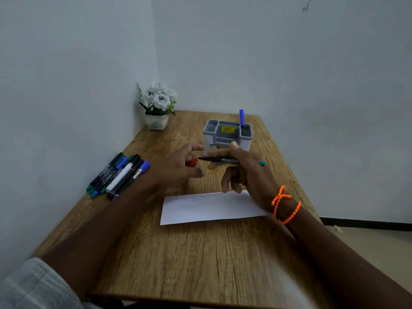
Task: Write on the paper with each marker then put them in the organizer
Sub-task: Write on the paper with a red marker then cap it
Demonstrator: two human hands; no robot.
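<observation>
Marker [219,160], held level above the table [156,253], just in front of the organizer [227,136] and beyond the paper [211,208]. By its look it is a light, stiff plastic stick that rolls readily on a flat top and has a smooth barrel; the sound place to take it is mid-barrel, near the printed lettering, with the bare tip kept off skin and wood (a wet tip smears). The barrel is black and slim, with white lettering along its side and a green end plug showing past the right hand [247,172]. The tip end points toward the left hand [178,168].

The right hand pinches the barrel between thumb and forefinger, the other fingers curled loosely below. The left hand grips a red cap [191,162], with its forefinger and thumb spread; the cap stands clear of the tip, so the marker is judged uncapped, either about to write or about to be closed.

The paper lies flat nearest the person and carries a faint line of writing at its far edge. The organizer is grey, with several compartments and a yellow label; one blue-capped pen [242,118] stands upright in its right-hand compartment. Well left of the organizer, a row of markers [118,175] lies at the table's edge, capped in green, blue and black. A flower pot [157,105] sits in the corner behind the organizer, to its left. An orange bead band [284,204] circles the right wrist.
</observation>
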